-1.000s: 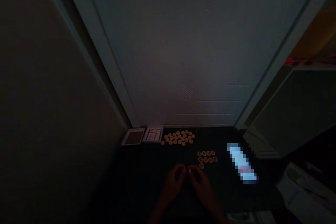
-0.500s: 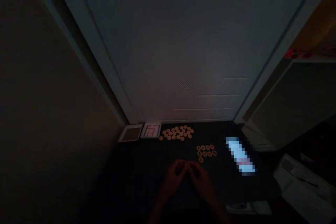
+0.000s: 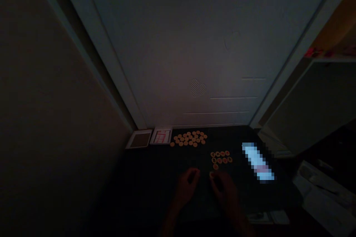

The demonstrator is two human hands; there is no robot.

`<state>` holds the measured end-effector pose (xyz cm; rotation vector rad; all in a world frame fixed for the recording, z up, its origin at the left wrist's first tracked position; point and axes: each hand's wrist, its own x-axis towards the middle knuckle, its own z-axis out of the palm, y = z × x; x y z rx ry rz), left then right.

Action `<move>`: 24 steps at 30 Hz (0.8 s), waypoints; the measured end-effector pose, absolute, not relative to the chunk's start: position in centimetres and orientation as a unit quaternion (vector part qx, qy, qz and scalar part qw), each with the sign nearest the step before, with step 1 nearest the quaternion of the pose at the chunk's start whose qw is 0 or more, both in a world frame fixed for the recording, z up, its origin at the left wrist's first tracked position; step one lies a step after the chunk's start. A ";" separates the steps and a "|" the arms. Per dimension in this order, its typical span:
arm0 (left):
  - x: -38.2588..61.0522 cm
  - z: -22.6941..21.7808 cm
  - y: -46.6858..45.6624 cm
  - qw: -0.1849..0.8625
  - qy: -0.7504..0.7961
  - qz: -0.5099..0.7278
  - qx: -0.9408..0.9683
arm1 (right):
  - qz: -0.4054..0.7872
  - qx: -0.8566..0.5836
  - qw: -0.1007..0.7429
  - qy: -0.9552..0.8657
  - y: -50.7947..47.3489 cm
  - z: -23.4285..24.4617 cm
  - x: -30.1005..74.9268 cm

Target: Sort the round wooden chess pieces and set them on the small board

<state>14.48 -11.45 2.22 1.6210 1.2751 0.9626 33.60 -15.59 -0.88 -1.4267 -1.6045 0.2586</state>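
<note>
My right hand pinches a small round wooden disc between thumb and fingertips, just in front of a group of picture discs. Those discs lie face up in short rows, dark and reddish pictures showing on them. To the left, apart from the right hand, my left hand is curled with thumb and fingertips together; the dim light hides whether anything is between them. Farther back lies a loose cluster of plain round discs, pale and without visible pictures.
A shallow open box and a white box with red markings sit at the back left. A bright, pixelated oblong lies on the right of the dark table. A white door panel rises behind.
My hands, fingertips together before, have come apart. The right hand has moved right with the disc towards the picture discs; the left stays near its place. The view has shifted slightly.
</note>
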 end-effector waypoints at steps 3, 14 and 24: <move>14.5 2.0 -11.4 0.422 0.513 0.383 0.641 | 0.084 -0.612 0.429 -0.659 -15.9 -1.2 36.0; 14.5 2.3 -11.5 0.423 0.517 0.390 0.633 | 0.087 -0.624 0.384 -0.675 -15.0 -0.7 36.7; 14.6 2.2 -11.4 0.409 0.520 0.403 0.633 | 0.086 -0.613 0.386 -0.684 -15.5 -0.4 36.7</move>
